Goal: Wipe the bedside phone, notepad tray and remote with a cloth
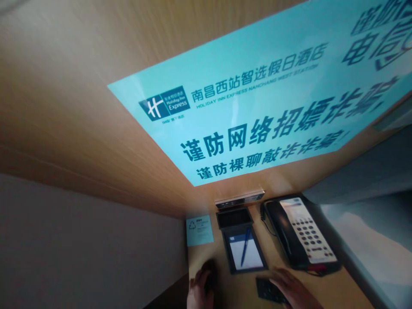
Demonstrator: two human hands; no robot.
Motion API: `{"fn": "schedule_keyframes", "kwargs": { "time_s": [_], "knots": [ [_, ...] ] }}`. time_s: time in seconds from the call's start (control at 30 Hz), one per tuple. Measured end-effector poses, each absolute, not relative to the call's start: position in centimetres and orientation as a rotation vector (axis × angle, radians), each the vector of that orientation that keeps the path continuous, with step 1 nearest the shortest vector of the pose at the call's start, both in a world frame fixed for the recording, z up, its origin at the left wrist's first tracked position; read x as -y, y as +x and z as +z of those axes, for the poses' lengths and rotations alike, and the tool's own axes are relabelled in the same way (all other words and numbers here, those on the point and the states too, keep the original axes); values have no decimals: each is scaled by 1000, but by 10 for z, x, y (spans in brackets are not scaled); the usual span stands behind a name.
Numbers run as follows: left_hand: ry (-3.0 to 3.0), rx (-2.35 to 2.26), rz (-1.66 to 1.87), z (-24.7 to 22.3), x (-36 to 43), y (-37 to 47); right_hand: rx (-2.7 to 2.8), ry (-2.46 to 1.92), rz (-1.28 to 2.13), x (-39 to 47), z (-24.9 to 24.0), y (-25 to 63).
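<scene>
The left hand [198, 289] sits at the near edge of the desk [334, 292], close to its left side, with the fingers curled around a small dark object [210, 274]; motion blur prevents identifying that object. The right hand [294, 289] lies at the near edge further right, palm down and fingers spread flat, with the fingertips resting on a black remote control [268, 291] that lies flat on the desk surface. The two hands are apart, with bare desk surface between them. Just beyond the gap between the hands lies a dark tray [244, 244] holding a white notepad [246, 253], and a blue pen [245, 245] rests diagonally on the notepad. A black desk telephone [301, 234] with a light keypad panel stands to the right of the tray, beyond the right hand, near the right edge of the desk. A slim box [240, 198] stands against the wall at the far edge. A small pale-blue card [199, 230] is fixed at the left edge of the desk. A large light-blue notice [257, 103] with a hotel logo and printed characters covers the wooden wall panel [64, 86] above the desk.
</scene>
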State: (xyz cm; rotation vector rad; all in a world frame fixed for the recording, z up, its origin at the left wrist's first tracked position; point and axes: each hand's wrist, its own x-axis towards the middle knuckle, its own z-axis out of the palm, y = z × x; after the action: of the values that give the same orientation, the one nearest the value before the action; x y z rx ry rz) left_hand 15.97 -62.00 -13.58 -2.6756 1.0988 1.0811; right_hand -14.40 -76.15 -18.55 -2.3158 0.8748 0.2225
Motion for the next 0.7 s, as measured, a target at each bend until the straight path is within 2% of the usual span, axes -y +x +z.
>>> {"fn": "schedule_keyframes", "kwargs": {
  "time_s": [0.17, 0.33, 0.43, 0.53, 0.63, 0.7],
  "knots": [
    [-2802, -1127, 1137, -124, 635, 171, -1002, -2433, -176, 828, -141, -71],
    [-2811, -1260, 901, -116, 637, 185, -1065, -2416, -151, 869, -149, -31],
    [-3144, -988, 1006, -95, 631, 203, -1010, -2416, -157, 862, -161, -36],
    [-3410, -724, 1232, -56, 648, 198, -971, -2431, -180, 846, -168, -47],
    [-3384, -971, 1358, -23, 698, 160, -959, -2449, -222, 832, -172, -53],
    [-3241, -1272, 1364, -22, 739, 128, -948, -2466, -248, 829, -173, -54]
  ]
}}
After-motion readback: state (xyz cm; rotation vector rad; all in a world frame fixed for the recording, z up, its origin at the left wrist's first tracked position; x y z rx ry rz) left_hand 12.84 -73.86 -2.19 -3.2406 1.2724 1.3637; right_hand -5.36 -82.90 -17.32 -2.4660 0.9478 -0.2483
